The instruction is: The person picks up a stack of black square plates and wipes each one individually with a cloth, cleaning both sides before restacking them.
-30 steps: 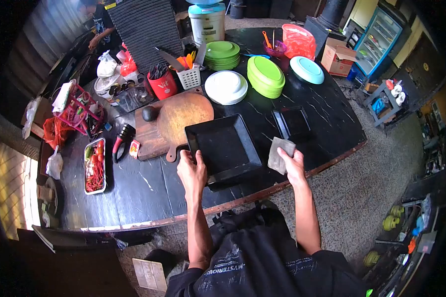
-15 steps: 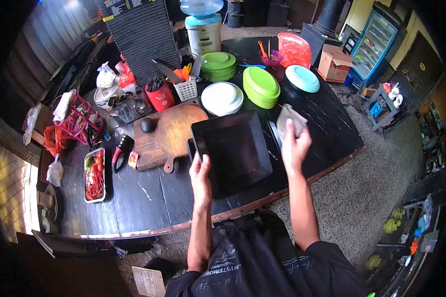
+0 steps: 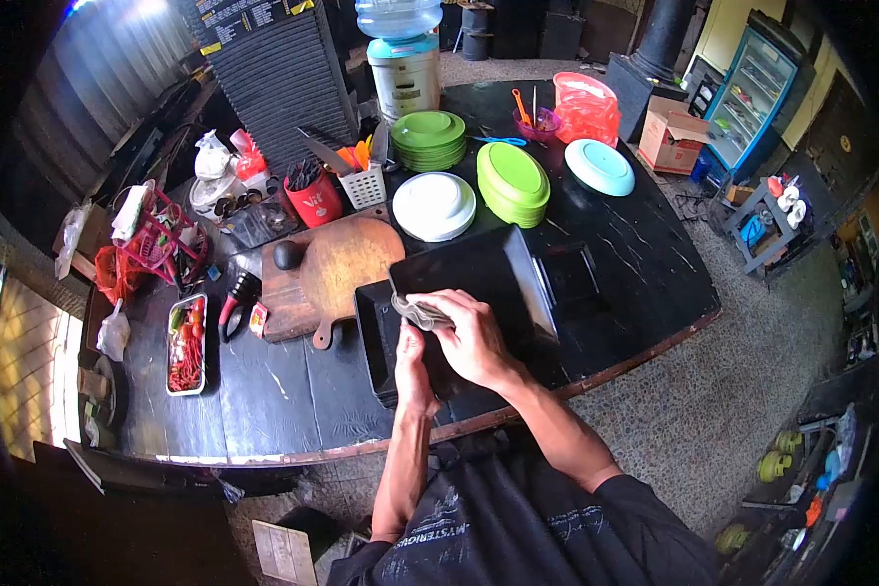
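A square black tray (image 3: 488,283) is tilted up over the dark table, with my left hand (image 3: 413,376) gripping its near left edge. My right hand (image 3: 471,337) presses a folded grey cloth (image 3: 422,313) against the tray's left rim, just above my left hand. Below and left of the held tray lies another black tray (image 3: 369,342). To its right, a smaller dark tray (image 3: 571,276) rests on the table.
Behind are white plates (image 3: 435,205), green oval plates (image 3: 513,181), round green plates (image 3: 428,140) and a pale blue plate (image 3: 599,166). Wooden boards (image 3: 352,264), a black-and-red tool (image 3: 236,301) and a tray of vegetables (image 3: 187,344) lie left.
My right hand has moved left with the cloth, from beyond the tray's right side to its left rim. The held tray has shifted, showing more of the tray beneath.
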Demonstrator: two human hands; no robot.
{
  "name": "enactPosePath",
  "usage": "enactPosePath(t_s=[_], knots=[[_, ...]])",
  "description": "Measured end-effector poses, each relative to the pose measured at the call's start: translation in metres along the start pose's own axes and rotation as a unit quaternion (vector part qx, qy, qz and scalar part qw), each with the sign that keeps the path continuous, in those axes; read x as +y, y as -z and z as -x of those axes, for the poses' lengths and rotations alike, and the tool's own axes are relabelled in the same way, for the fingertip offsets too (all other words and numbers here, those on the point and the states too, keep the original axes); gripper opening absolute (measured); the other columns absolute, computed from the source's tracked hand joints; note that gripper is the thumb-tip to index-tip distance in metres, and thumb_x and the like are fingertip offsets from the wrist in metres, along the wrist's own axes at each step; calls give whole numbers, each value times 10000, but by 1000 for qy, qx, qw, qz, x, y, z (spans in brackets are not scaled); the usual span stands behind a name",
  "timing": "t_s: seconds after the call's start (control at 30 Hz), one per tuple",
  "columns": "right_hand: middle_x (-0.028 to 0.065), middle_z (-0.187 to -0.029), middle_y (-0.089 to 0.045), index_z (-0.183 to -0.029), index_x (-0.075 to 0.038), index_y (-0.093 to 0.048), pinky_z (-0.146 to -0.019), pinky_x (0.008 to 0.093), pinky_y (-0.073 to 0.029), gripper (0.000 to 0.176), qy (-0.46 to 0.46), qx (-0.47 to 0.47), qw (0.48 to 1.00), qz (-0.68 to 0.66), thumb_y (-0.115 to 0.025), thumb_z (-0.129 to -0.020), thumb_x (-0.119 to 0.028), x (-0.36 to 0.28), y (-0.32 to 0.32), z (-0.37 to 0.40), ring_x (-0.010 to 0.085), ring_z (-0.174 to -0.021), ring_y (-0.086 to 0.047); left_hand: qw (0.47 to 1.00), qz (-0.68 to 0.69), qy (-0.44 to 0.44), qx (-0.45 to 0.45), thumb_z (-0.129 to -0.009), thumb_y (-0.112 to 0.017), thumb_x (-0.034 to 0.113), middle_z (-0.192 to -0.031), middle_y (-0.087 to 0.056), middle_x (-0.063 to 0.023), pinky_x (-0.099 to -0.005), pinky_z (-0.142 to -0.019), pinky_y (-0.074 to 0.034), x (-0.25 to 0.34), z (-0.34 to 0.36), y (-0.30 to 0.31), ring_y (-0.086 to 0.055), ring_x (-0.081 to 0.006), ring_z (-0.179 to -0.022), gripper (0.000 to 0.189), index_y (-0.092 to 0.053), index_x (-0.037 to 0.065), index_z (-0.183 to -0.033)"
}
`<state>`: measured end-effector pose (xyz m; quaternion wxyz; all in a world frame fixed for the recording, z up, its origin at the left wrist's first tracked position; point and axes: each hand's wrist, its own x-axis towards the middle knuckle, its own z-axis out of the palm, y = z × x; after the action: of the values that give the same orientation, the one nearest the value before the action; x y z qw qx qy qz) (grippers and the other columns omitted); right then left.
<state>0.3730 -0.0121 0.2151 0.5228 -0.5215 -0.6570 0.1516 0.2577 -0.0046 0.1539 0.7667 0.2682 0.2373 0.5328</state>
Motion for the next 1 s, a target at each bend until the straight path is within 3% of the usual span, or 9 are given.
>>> enactPosePath(t_s=[0.2, 0.3, 0.33, 0.43, 0.57, 0.6, 0.73, 0.9, 1.0], knots=[[191, -1067, -717, -1165, 15, -665, -874, 392, -563, 363, -57, -140, 987, -57, -664, -808, 85, 0, 30, 29, 353, -995, -709, 997, -55, 2, 46, -1070, -479, 336, -1373, -581, -29, -337, -1099, -409, 10, -6, 8, -556, -172, -1255, 455, -484, 119, -1469], [133, -1125, -743, -1173, 25, -677, -910, 331, -558, 259, -172, -154, 950, -211, -675, -916, -5, 23, 46, 34, 194, -1012, -712, 994, -101, -25, 21, -1031, -535, 384, -1486, -497, -27, -355, -1125, -398, -2, -10, 18, -505, -188, -1332, 597, -391, 114, -1544], [105, -1153, -737, -1192, 27, -674, -919, 315, -545, 248, -200, -78, 959, -185, -656, -953, -38, 24, 52, 29, 137, -1035, -679, 996, -82, 12, 12, -1003, -568, 404, -1551, -429, -32, -371, -1164, -362, 13, -2, -9, -448, -204, -1394, 687, -328, 116, -1578], [142, -1176, -723, -1203, 12, -675, -956, 327, -527, 274, -124, 153, 976, -95, -657, -931, -18, 16, 61, 2, 211, -1089, -685, 997, -35, 15, -66, -1066, -474, 394, -1608, -355, -30, -362, -1208, -284, 9, 1, -18, -348, -197, -1464, 653, -234, 141, -1618], [151, -1209, -696, -1237, -36, -678, -988, 410, -508, 504, 23, 69, 991, 111, -661, -757, 117, 8, 45, -9, 325, -1092, -645, 993, -118, 4, -12, -1065, -476, 343, -1615, -357, -48, -355, -1216, -261, -12, 2, -20, -353, -208, -1471, 637, -251, 97, -1607], [152, -1204, -697, -1241, -38, -675, -985, 412, -510, 519, 31, 42, 991, 122, -653, -748, 123, 8, 34, -4, 329, -1093, -643, 996, -90, -2, -28, -1059, -506, 335, -1663, -258, -51, -324, -1242, -128, -5, 4, -31, -215, -170, -1525, 680, -211, 79, -1617], [145, -1178, -701, -1226, -28, -670, -973, 412, -518, 520, 46, -28, 996, 66, -642, -730, 129, 8, 18, 12, 331, -1086, -642, 997, -19, -56, -49, -1065, -500, 322, -1417, -558, -40, -349, -1125, -386, 2, -5, -15, -525, -180, -1305, 540, -384, 100, -1543], [116, -1109, -703, -1192, -68, -681, -926, 428, -526, 519, 56, -102, 993, 37, -641, -715, 133, -4, 18, 41, 324, -1018, -646, 995, -36, -75, 57, -1061, -478, 307, -1427, -545, -48, -359, -1121, -415, 22, -8, -16, -527, -193, -1312, 524, -382, 105, -1535], [105, -1084, -715, -1149, -67, -699, -927, 424, -527, 478, 69, -139, 988, 21, -652, -715, 129, -1, 25, 50, 309, -1019, -652, 998, -15, -56, -29, -1077, -458, 387, -1429, -539, -40, -367, -1066, -471, 31, -11, -4, -547, -184, -1289, 509, -415, 128, -1512]])
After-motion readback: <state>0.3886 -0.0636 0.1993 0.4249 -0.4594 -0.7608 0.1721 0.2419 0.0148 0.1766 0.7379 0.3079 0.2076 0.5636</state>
